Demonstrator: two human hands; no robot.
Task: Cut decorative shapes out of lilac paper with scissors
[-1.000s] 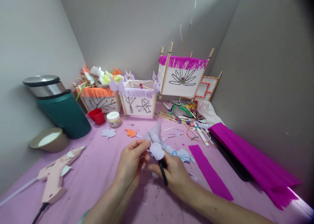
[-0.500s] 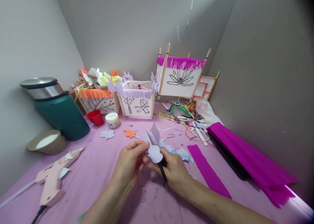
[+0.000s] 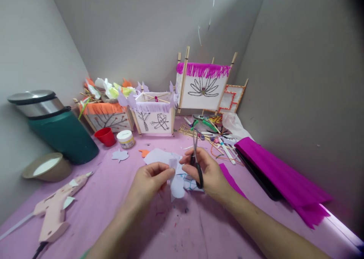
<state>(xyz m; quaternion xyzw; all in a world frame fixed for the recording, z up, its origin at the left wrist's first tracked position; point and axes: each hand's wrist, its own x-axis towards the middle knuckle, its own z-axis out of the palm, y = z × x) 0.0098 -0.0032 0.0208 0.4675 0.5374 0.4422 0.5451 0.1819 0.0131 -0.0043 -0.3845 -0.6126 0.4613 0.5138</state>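
Between thumb and fingers, my left hand (image 3: 155, 179) pinches a pale lilac paper cutout (image 3: 178, 185) with a rounded lower end. My right hand (image 3: 206, 172) grips black-handled scissors (image 3: 200, 175), their blades pointing up and away from me, apart from the cutout. Just behind my hands lies a larger lilac paper sheet (image 3: 157, 155), and a piece with blue drawn lines (image 3: 191, 183) shows under the cutout. Farther left on the table rest a leaf-like lilac cutout (image 3: 120, 155) and an orange cutout (image 3: 144, 153), partly covered by the sheet.
A pink glue gun (image 3: 58, 206) lies at left, near a beige bowl (image 3: 28, 172), green tumbler (image 3: 62, 134), red cup (image 3: 105, 137) and white jar (image 3: 125, 139). Decorated paper lanterns (image 3: 155, 120) stand behind. Magenta crepe paper (image 3: 273, 172) and markers (image 3: 226, 151) lie at right.
The scissors have swung from pointing at the paper to pointing upward, away from it. The cutout has dropped lower in my left hand, and a lilac sheet now lies behind it on the table.
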